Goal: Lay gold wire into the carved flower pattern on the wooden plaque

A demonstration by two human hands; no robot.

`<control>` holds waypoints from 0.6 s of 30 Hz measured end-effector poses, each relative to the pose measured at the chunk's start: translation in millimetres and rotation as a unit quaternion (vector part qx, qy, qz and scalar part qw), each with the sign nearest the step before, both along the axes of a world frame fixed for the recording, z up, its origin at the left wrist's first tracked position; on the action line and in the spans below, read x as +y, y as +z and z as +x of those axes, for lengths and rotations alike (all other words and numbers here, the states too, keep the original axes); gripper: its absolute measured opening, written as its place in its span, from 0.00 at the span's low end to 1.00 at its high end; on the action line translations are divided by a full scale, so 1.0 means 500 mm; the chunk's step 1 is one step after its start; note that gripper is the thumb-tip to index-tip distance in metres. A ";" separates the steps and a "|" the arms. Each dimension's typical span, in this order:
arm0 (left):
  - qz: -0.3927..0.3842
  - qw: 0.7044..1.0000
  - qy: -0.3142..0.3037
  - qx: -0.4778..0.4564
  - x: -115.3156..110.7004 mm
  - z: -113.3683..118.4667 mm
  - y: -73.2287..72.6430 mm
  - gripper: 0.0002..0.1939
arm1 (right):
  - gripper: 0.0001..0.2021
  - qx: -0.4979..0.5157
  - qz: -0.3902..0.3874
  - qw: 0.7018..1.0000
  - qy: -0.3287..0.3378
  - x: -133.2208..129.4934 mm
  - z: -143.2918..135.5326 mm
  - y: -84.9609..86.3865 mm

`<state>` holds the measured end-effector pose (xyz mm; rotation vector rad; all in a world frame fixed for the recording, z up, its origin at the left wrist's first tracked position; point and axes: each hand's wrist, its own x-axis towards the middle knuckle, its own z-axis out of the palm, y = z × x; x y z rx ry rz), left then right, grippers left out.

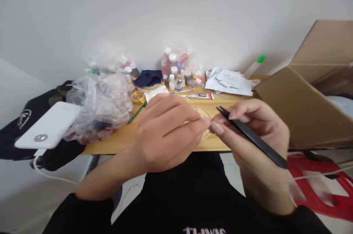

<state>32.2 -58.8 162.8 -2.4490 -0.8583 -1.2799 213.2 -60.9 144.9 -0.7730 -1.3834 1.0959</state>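
Note:
My left hand [171,133] is closed in a pinch, thumb and forefinger meeting over a tiny yellowish piece [211,123] too small to name. Black tweezers [248,136] rest in my right hand [259,131], their tips pointing up and left. My right thumb and a fingertip come together at that same tiny piece, touching or nearly touching my left fingertips. Below the hands, a round wooden disc [205,114] with line patterns lies on the table, partly covered by my left hand. Behind it lies a B-7000 glue tube [201,96].
On the wooden table [121,142], plastic bags [102,101] pile at left beside a white power bank [48,125]. Small bottles [178,82], a yellow tape roll [138,97], a green stick [137,112] and papers [230,81] lie behind. An open cardboard box [298,109] stands right.

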 end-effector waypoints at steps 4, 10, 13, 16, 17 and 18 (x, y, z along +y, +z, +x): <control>0.036 0.997 0.055 -0.047 -0.010 0.016 -0.014 0.05 | 0.13 0.026 0.014 0.999 -0.023 0.000 -0.012 -0.006; 0.002 0.995 0.050 -0.084 0.004 0.018 -0.035 0.05 | 0.12 -0.041 0.021 0.998 -0.036 0.005 -0.011 -0.002; -0.017 0.995 0.019 -0.097 0.019 0.016 -0.047 0.04 | 0.09 -0.055 0.008 0.998 -0.038 0.018 -0.003 -0.007; -0.051 0.993 0.001 -0.110 0.031 0.015 -0.063 0.06 | 0.05 -0.029 -0.011 0.999 -0.028 0.033 0.007 -0.016; -0.057 0.992 -0.003 -0.111 0.034 0.014 -0.069 0.07 | 0.05 -0.026 -0.018 0.999 -0.021 0.036 0.011 -0.019; -0.060 0.992 -0.004 -0.111 0.037 0.013 -0.074 0.06 | 0.05 -0.030 -0.027 0.999 -0.015 0.039 0.015 -0.022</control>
